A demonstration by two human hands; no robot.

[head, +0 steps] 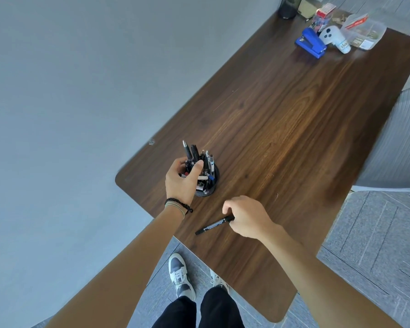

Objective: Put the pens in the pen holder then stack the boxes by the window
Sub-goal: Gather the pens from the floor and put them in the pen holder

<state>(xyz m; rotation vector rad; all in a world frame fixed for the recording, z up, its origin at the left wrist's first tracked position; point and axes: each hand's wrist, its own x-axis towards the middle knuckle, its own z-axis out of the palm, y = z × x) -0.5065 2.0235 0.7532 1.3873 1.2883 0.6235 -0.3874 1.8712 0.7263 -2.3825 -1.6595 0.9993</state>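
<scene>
Table (282, 129) edges run close on the near side: the pen holder (210, 185) stands near the rounded corner by the grey wall, and the loose marker (214, 225) lies just in from the edge above the person's shoes. Between these and the far end, the dark wood top is bare and broad.

One marker lies flat on the table, its long axis slanting from lower left to upper right, with its narrow end toward the near edge and its other end under the right hand (247, 217). That hand's fingers curl down over the marker's end, pinching it against the wood. The left hand (182, 181) grips a bundle of pens (194, 155) standing upright in the holder, tips pointing up and slightly toward the wall; thumb and fingers wrap round them. The pens are packed too tightly to count exactly, though more than six show.

At the far end, well apart from the hands, sit one blue stapler (311, 43), one white controller (336, 39), one clear plastic box (365, 31), one small red box (326, 9) and one dark cup (289, 7).
</scene>
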